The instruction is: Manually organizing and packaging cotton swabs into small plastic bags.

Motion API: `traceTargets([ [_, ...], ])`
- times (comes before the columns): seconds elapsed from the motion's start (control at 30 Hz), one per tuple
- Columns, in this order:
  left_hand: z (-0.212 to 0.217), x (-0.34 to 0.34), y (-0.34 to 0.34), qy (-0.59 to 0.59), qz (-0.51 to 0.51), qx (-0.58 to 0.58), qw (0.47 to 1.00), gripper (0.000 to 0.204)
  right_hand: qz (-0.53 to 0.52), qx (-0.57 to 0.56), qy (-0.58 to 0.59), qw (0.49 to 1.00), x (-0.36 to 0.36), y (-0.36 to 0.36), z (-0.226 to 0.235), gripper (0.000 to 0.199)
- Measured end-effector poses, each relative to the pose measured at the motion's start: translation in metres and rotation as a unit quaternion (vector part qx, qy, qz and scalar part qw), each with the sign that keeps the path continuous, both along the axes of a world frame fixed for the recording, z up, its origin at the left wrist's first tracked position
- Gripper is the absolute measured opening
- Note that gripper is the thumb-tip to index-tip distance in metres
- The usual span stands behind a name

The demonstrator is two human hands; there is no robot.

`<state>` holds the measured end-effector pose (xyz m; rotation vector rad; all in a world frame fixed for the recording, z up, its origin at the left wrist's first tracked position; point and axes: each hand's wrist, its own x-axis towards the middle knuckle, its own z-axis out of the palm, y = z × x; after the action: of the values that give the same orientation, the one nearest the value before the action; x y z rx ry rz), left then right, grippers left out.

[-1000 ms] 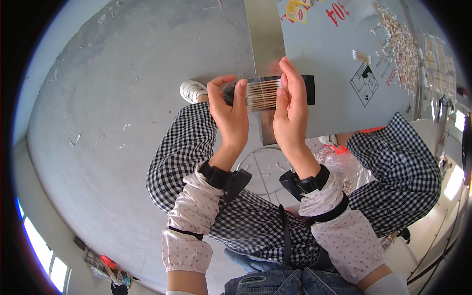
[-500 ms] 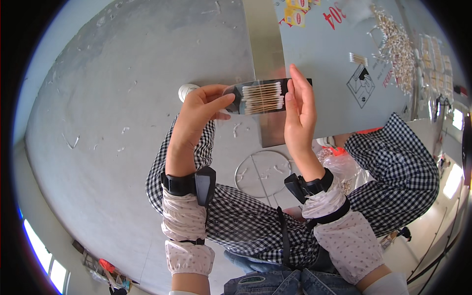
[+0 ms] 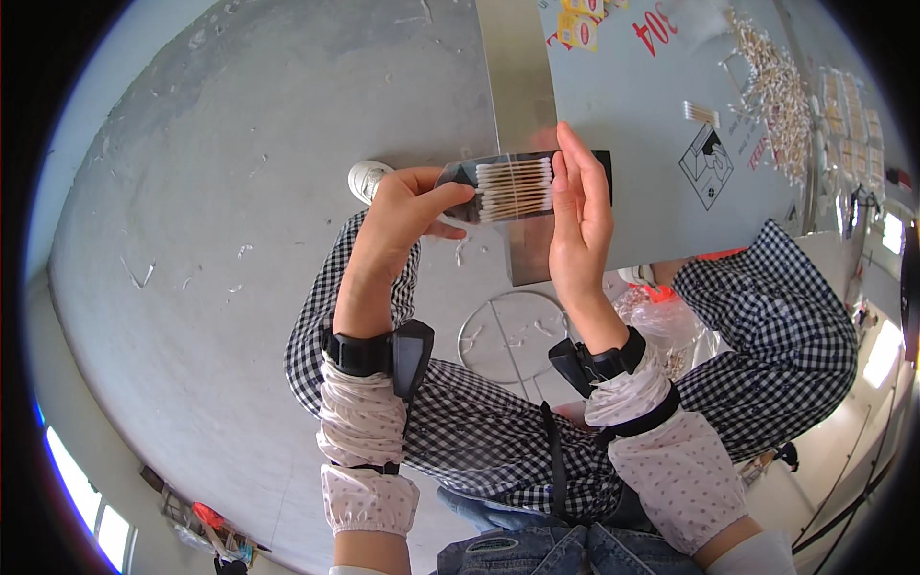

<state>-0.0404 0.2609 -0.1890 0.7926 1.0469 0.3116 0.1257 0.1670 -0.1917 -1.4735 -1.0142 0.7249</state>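
Held up in front of me is a flat clear bag of cotton swabs (image 3: 516, 190) with black behind it. The swabs lie side by side in a row, white tips at both ends, wooden-coloured sticks between. My left hand (image 3: 407, 206) pinches the bag's left end, its thumb lying on top close to the swab tips. At the other end my right hand (image 3: 582, 206) grips the bag, thumb against the swabs and fingers stretched upward along the edge. Part of the black piece sticks out beyond the right fingers.
A metal-edged table (image 3: 652, 216) stands at the right. On it lie a big heap of loose cotton swabs (image 3: 771, 101), a small swab bundle (image 3: 701, 114), yellow packets (image 3: 578, 31) and several filled packs (image 3: 848, 120). A round metal ring (image 3: 513, 295) is below, above my checkered lap.
My left hand has shifted a little to the right, its thumb now further over the bag and nearer the swabs. The right hand has barely moved.
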Motion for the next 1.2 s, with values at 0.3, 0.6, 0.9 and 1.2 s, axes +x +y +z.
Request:
traceTargets([
  [0.3,-0.003,0.001,-0.001,0.014,-0.008,0.018,1.000,0.027,-0.016,0.003,0.010,1.000,-0.003,-0.001,-0.003,0.039],
  [0.6,0.002,0.001,0.000,0.019,-0.033,0.023,0.999,0.028,-0.027,0.018,0.074,0.997,0.000,-0.001,-0.002,0.039],
  [0.9,-0.003,0.019,-0.011,0.038,-0.021,0.086,0.995,0.037,-0.023,-0.002,-0.005,1.000,0.015,-0.001,-0.007,0.049],
  [1.2,-0.011,0.024,-0.015,0.047,0.010,0.112,0.993,0.037,-0.038,-0.017,-0.069,0.997,0.010,-0.004,-0.001,0.047],
])
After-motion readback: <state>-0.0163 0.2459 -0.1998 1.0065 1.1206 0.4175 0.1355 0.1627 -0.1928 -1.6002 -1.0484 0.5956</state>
